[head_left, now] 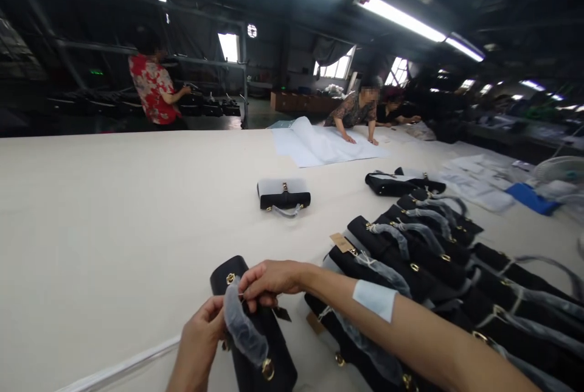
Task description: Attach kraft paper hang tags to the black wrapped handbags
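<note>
A black handbag (278, 349) lies on the table in front of me, its gold-ringed handle (244, 331) wrapped in clear plastic. My left hand (203, 331) is closed at the near side of that handle, thumb and forefinger against the wrap. Reaching across from the right, my right hand (271, 282) pinches a thin pale string (241, 296) beside the handle's upper end. A small dark hang tag (282, 314) shows just below my right fingers. Parts of the bag's far edge and the string's ends are hidden by my hands.
Several black handbags (420, 264) with wrapped handles crowd the right side. Another handbag (283, 194) lies mid-table, and one (401, 183) farther right. A white cord (123, 364) runs at lower left. Across the table, a person (356, 109) leans over white sheeting (319, 145).
</note>
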Demonstrator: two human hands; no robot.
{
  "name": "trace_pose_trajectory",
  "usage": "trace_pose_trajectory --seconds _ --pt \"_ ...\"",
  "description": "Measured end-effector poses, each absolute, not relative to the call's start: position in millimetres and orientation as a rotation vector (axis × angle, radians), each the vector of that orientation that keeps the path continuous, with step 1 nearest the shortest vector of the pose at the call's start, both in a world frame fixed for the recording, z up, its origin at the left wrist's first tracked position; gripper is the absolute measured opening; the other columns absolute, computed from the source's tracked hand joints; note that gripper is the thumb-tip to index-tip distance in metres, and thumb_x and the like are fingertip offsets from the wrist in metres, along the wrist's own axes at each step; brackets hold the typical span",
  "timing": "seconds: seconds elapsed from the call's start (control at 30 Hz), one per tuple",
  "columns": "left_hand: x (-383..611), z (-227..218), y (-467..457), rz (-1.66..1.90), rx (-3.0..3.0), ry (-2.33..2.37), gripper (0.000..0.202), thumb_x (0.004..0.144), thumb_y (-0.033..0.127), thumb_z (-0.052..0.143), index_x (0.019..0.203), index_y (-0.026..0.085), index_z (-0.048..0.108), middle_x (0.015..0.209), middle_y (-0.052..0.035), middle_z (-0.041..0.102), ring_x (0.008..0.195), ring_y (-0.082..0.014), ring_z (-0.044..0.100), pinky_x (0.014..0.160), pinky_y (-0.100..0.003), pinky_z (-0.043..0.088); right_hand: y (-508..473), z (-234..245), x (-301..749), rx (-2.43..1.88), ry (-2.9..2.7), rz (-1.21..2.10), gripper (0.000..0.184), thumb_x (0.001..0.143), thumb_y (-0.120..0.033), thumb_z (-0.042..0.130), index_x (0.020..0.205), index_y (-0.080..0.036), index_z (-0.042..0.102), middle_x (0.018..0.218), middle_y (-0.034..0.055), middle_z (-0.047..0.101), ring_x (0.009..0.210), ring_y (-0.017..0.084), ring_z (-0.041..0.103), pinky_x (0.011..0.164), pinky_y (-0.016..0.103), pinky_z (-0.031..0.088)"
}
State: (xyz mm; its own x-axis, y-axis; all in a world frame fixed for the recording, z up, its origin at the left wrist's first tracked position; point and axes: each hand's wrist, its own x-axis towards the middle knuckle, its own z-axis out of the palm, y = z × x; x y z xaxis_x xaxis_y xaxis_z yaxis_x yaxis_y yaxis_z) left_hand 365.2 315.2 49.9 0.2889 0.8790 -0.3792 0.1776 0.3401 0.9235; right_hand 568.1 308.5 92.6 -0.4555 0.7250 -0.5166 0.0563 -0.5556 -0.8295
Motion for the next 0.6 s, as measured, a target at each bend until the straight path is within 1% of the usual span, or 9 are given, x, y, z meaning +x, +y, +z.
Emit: trace_pose_trajectory --seconds 0.1,0.2,0.27,0.3,0.37,0.43,0.5,0.57,0.6 --pt "366 60 315 0.643 1.223 1.231 0.058 0.053 0.068 0.076 0.072 0.016 0.060 0.048 0.0037 0.050 0.047 -0.0130 0.042 0.047 -0.025 0.037 312 93 566 -1.305 -1.128 2.072 0.016 0.076 -0.016 0.066 0.092 -0.017 0.064 0.066 -0.0030 0.067 0.040 0.005 0.047 0.036 0.014 0.038" --pt "365 61 311 0.603 1.298 1.209 0.059 0.052 0.073 0.073 0.069 0.018 0.058 0.052 0.0024 0.052 0.050 -0.0151 0.045 0.050 -0.028 0.039 313 96 566 -1.393 -1.198 2.040 0.009 0.078 -0.017 0.063 0.087 -0.016 0.063 0.062 -0.0039 0.063 0.040 0.006 0.048 0.036 0.014 0.038" --pt "363 57 308 0.631 1.351 1.198 0.056 0.061 0.073 0.069 0.066 0.019 0.054 0.054 0.0023 0.052 0.052 -0.0151 0.047 0.053 -0.027 0.039 312 99 567 -1.466 -1.260 1.989 0.002 0.078 -0.017 0.061 0.079 -0.016 0.061 0.061 -0.0035 0.063 0.042 0.006 0.049 0.037 0.014 0.038" --pt "363 54 306 0.656 1.369 1.200 0.054 0.065 0.072 0.067 0.064 0.019 0.052 0.054 0.0025 0.051 0.053 -0.0148 0.048 0.055 -0.027 0.039 311 101 567 -1.487 -1.282 1.965 0.003 0.077 -0.018 0.062 0.077 -0.015 0.061 0.062 -0.0031 0.063 0.043 0.006 0.049 0.037 0.013 0.038" --pt "362 53 301 0.699 1.353 1.224 0.052 0.069 0.069 0.066 0.063 0.020 0.049 0.054 0.0026 0.050 0.054 -0.0147 0.048 0.055 -0.027 0.039 307 105 568 -1.505 -1.293 1.937 0.006 0.075 -0.020 0.063 0.077 -0.015 0.063 0.064 -0.0026 0.064 0.043 0.005 0.047 0.037 0.012 0.035" --pt "364 56 296 0.714 1.319 1.233 0.051 0.067 0.068 0.068 0.071 0.018 0.057 0.058 0.0015 0.054 0.055 -0.0155 0.048 0.054 -0.028 0.039 304 106 567 -1.511 -1.294 1.915 0.011 0.072 -0.023 0.066 0.078 -0.015 0.065 0.063 -0.0023 0.065 0.042 0.004 0.045 0.036 0.012 0.031" --pt "368 62 294 0.731 1.317 1.251 0.055 0.065 0.066 0.070 0.086 0.015 0.065 0.066 -0.0012 0.060 0.059 -0.0167 0.050 0.056 -0.029 0.041 301 106 565 -1.514 -1.300 1.873 0.014 0.070 -0.025 0.069 0.079 -0.014 0.068 0.061 -0.0023 0.063 0.042 0.003 0.043 0.037 0.012 0.028" --pt "372 68 293 0.732 1.318 1.268 0.061 0.063 0.063 0.072 0.098 0.013 0.069 0.073 -0.0036 0.064 0.062 -0.0170 0.051 0.058 -0.029 0.042 298 104 561 -1.512 -1.291 1.811 0.018 0.069 -0.027 0.071 0.082 -0.015 0.072 0.058 -0.0028 0.062 0.043 0.002 0.042 0.038 0.013 0.026" --pt "373 71 293 0.726 1.294 1.261 0.062 0.063 0.062 0.073 0.099 0.012 0.069 0.075 -0.0044 0.065 0.063 -0.0166 0.051 0.059 -0.029 0.042 296 103 559 -1.515 -1.284 1.782 0.021 0.069 -0.028 0.072 0.085 -0.015 0.073 0.058 -0.0030 0.061 0.043 0.002 0.041 0.038 0.013 0.026"
